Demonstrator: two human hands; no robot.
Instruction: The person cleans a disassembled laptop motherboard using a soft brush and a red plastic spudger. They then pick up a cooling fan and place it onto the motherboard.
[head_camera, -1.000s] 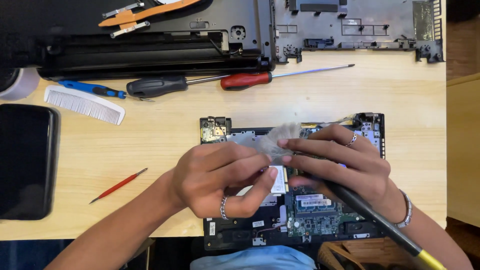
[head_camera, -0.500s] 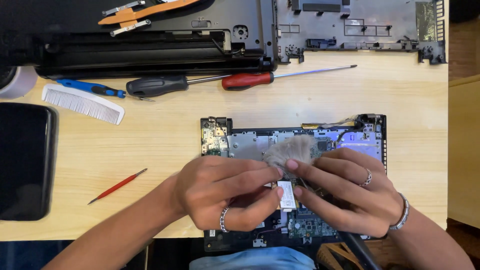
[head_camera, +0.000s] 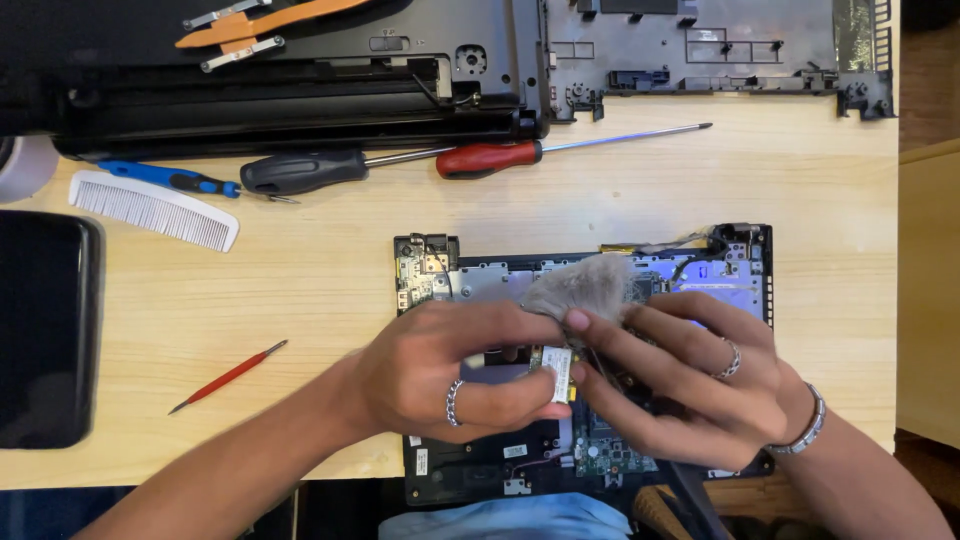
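Observation:
An opened laptop base with its green circuit board (head_camera: 722, 272) lies on the wooden table in front of me. My left hand (head_camera: 455, 378) pinches a small white-and-green card (head_camera: 556, 363) over the board's middle. My right hand (head_camera: 695, 385) grips a brush. Its grey bristles (head_camera: 585, 284) fan out just above both hands' fingertips, touching the board near its upper edge. The brush's dark handle (head_camera: 690, 492) runs down under my right wrist and is mostly hidden. The two hands touch at the fingertips.
Black-handled (head_camera: 300, 172) and red-handled (head_camera: 490, 158) screwdrivers lie above the board, with a blue-handled tool (head_camera: 165, 178) and a white comb (head_camera: 150, 210) to their left. A thin red tool (head_camera: 230, 375) lies left of my arm. A black slab (head_camera: 40, 330) sits at the far left. Laptop casings (head_camera: 300, 70) line the back.
Both hands have slid down and slightly right over the board. The brush bristles moved right with them, and the handle now shows far less below my right wrist.

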